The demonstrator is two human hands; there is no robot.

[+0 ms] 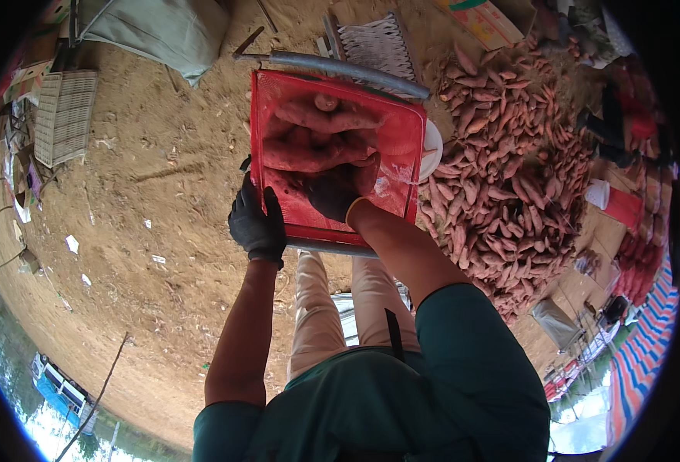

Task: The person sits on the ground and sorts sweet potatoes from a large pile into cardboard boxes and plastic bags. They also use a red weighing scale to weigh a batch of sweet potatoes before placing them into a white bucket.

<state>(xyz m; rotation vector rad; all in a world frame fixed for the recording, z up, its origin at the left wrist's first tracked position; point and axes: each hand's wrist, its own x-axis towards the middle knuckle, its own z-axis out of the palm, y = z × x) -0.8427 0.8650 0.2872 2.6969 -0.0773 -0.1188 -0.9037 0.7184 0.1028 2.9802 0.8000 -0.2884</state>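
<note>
Before me is a red plastic crate (397, 138) with several large sweet potatoes (319, 156) lying in it. My left hand (257, 222), in a black glove, grips the crate's left rim near the front corner, thumb on the inner side. Also gloved in black, my right hand (334, 196) reaches down inside the crate among the sweet potatoes. Its fingers are mostly hidden, so whether they hold one is unclear. One sweet potato (366, 174) lies right beside that hand.
A padded grey bar (351, 69) runs behind the crate, near a woven seat (377, 49). A white bucket (431, 150) stands at the crate's right. Beyond it spreads a big sweet potato heap (501, 190). A wicker panel (65, 118) and a grey-green cover (160, 34) are at left.
</note>
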